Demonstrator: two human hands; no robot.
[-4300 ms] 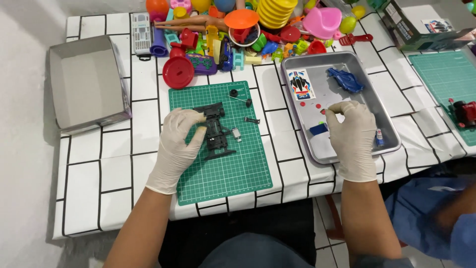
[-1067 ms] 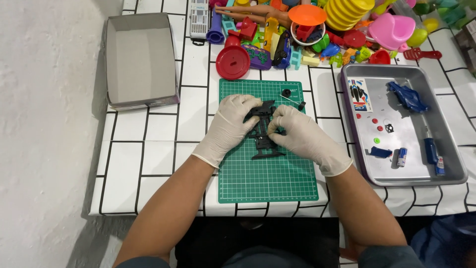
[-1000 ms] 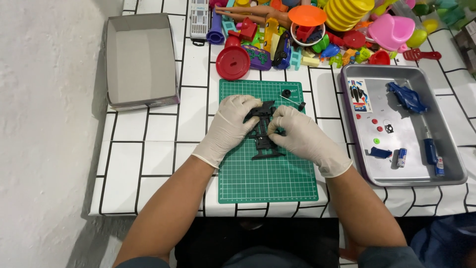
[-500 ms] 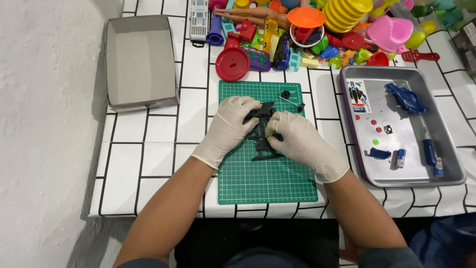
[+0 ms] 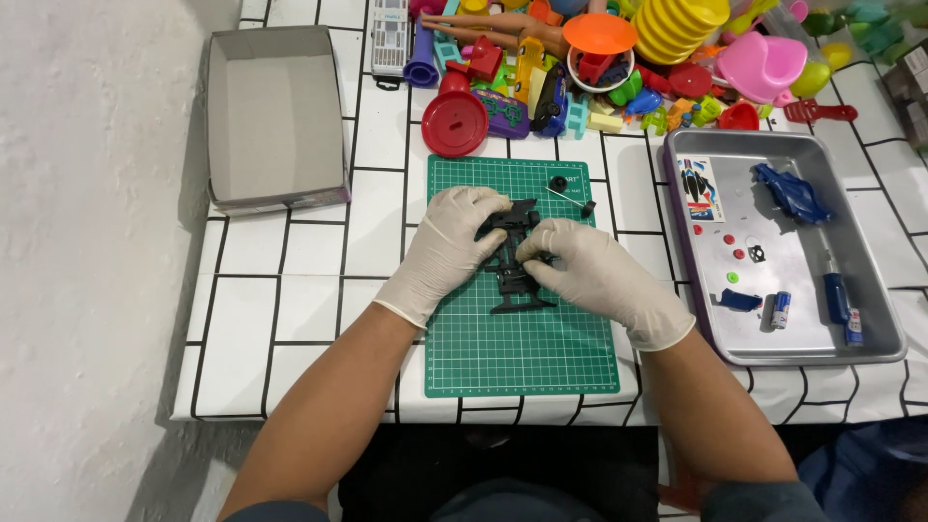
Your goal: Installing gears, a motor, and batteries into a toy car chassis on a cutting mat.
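we see both gloved hands meeting over a black toy car frame (image 5: 512, 261) that lies near the middle of the green cutting mat (image 5: 522, 348). the left hand (image 5: 447, 246) curls its fingers around the frame's upper left side, and the right hand (image 5: 590, 271) pinches the frame from the right with thumb and fingertips closed on it; both hands grip the frame. just above the right hand, on the mat's top edge, sit a small black wheel (image 5: 558, 183) and a thin metal axle (image 5: 570, 198), both apart from the frame. to the right of the mat stands a metal tray (image 5: 870, 329). in its upper left corner lies a small rectangular sticker sheet (image 5: 698, 184), white with red, blue and black print; beside it a blue car shell (image 5: 791, 191), and lower down a few red and green dots, a battery (image 5: 779, 310) and a blue screwdriver (image 5: 839, 295). at the left of the table an open grey cardboard box (image 5: 275, 111) rests, well apart from the mat. along the far edge a heap of bright plastic toys (image 5: 619, 58) spreads out, with a red round lid (image 5: 454, 124) just above the mat. the table wears a white cloth (image 5: 290, 280) with black grid lines.
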